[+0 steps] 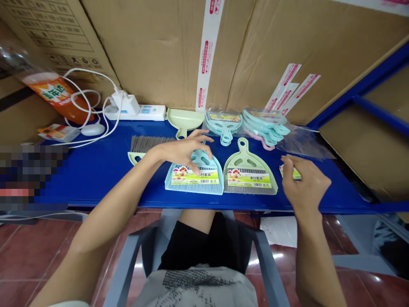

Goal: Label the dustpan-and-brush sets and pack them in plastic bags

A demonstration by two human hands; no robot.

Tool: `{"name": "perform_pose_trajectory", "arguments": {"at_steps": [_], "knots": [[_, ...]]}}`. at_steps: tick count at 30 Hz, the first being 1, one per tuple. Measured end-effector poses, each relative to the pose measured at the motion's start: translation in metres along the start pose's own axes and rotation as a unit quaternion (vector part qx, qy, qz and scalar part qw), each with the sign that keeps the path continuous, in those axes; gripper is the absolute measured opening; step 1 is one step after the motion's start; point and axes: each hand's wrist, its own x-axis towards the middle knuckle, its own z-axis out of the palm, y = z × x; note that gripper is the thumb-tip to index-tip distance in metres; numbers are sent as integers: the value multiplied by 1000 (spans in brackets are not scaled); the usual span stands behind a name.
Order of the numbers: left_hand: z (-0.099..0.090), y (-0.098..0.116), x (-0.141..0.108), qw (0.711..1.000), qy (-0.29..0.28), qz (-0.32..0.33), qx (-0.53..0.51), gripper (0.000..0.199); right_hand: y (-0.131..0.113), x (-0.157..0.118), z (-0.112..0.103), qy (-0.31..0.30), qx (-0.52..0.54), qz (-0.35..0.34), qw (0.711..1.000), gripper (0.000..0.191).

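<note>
My left hand (188, 149) hovers over a light blue dustpan-and-brush set (194, 187), its fingers spread and curved and its fingertips around the handle area and card label. Right beside that set lies a green dustpan (243, 160) with a grey-bristled brush and a printed card label (249, 178) across it. At the right, my right hand (305, 183) has thumb and fingers pressed together over several small printed cards (295, 174) on the table. Whatever is between those fingers is hidden. Behind my left wrist rests a loose green brush (150, 144) with grey bristles.
An empty green dustpan (185, 119) stands at the back beside bagged blue sets (223, 121) and a stack of more bagged sets (265, 125). A power strip (151, 111), white cables and an orange drink bottle (60, 96) occupy the left back. Cardboard boxes (159, 51) wall off the blue table (96, 170).
</note>
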Motion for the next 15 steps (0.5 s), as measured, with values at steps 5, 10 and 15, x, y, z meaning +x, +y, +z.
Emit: {"name": "perform_pose_trajectory", "arguments": {"at_steps": [5, 10, 15], "knots": [[7, 7, 2, 998, -50, 28, -14, 38, -28, 86, -9, 34, 60, -56, 996, 40], [10, 8, 1, 995, -101, 14, -4, 46, -33, 151, 34, -21, 93, -50, 994, 36], [5, 14, 1, 996, -91, 19, -5, 43, -3, 142, 77, -22, 67, -64, 995, 38]]}}
